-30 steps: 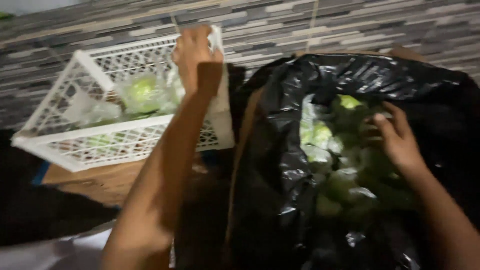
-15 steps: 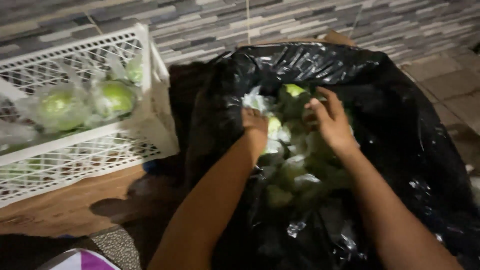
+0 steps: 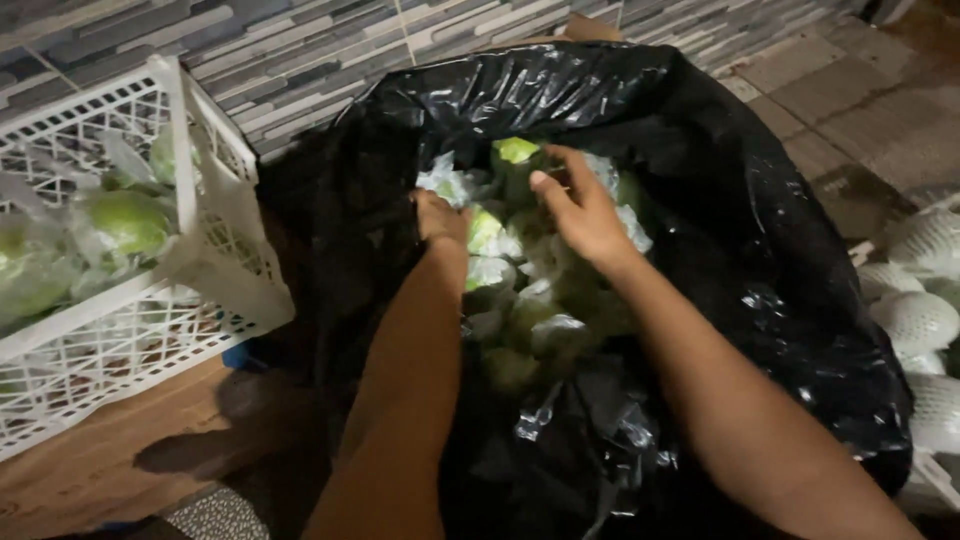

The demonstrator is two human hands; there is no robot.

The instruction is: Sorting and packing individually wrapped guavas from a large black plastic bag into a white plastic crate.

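Black plastic bag (image 3: 700, 200), frame centre: holds wrapped green fruits (image 3: 500, 270). Left hand (image 3: 442, 218), fingers curled down among the fruits at pile's left edge; grip hidden. Right hand (image 3: 583, 210), fingers loosely spread atop pile's right. White lattice crate (image 3: 215, 250), left of frame, on the left hand's side.

Fruit packing spot, white plastic crate (image 3: 215, 260) of wrapped green fruit (image 3: 125, 220) (bagged), striped tile wall (image 3: 300, 60), foam-netted fruit (image 3: 920, 320)

The mouth of the crinkled black plastic bag (image 3: 720, 200) is left open from above. Sideways passage is blocked leftward by the white lattice plastic crate (image 3: 215, 250).
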